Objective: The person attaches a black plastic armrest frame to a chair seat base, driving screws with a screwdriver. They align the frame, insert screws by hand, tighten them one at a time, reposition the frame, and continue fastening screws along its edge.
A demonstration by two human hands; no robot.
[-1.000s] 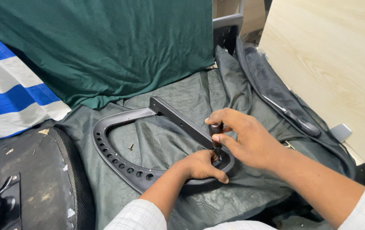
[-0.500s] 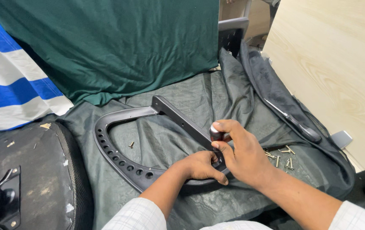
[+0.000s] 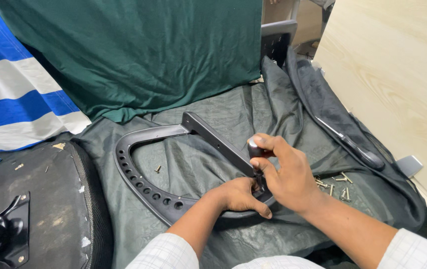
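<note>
The black armrest frame (image 3: 148, 192) could slip: left hand (image 3: 238, 197) pins it, right hand (image 3: 283, 177) grips a screwdriver (image 3: 255, 149) beside it.

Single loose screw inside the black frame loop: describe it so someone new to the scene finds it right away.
Start at the grey-green cloth spread over the work surface, then find the curved black frame with holes lying on it. The single loose screw lies on the cloth inside that loop, left of both hands; the other screws sit clustered outside the frame, to the right.
</note>
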